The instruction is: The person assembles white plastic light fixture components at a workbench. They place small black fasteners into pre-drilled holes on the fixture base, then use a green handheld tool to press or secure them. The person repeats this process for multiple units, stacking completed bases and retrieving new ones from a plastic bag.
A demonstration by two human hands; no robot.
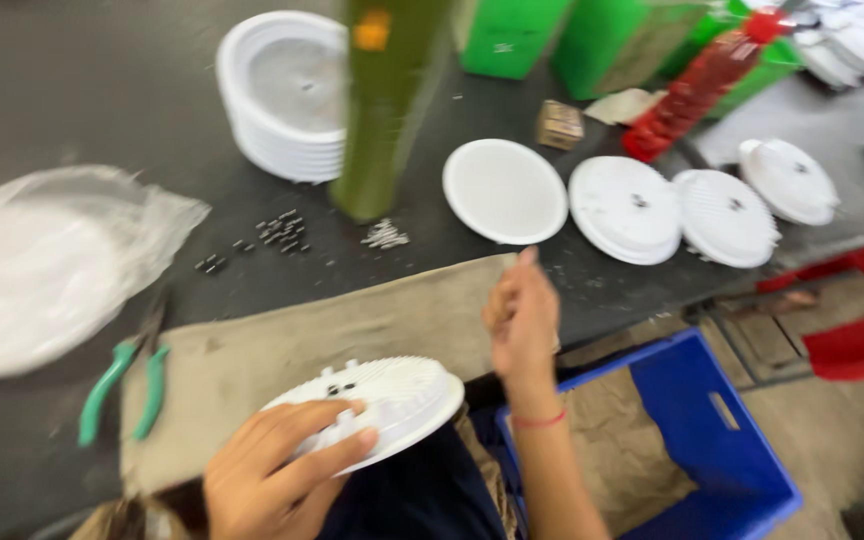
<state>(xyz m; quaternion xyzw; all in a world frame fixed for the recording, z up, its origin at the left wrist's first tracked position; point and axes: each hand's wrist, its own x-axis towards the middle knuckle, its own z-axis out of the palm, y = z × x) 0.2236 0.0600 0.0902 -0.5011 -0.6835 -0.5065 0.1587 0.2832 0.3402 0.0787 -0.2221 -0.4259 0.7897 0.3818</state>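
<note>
Gripping the round white ribbed cover (377, 405) at its near rim, the left hand (277, 470) held it low over the lap. The right hand (522, 315), fingers loosely pinched on nothing visible, hovered just right of the cover, nearer the tabletop (72, 90).

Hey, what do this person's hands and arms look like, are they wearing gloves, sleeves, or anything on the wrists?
Both hands are bare, with no gloves. The right hand has a thin red band around its wrist, and the forearm below it shows no sleeve. The left hand has no ring or band that can be seen; its wrist runs out of the picture, so any sleeve there is out of view.
</note>
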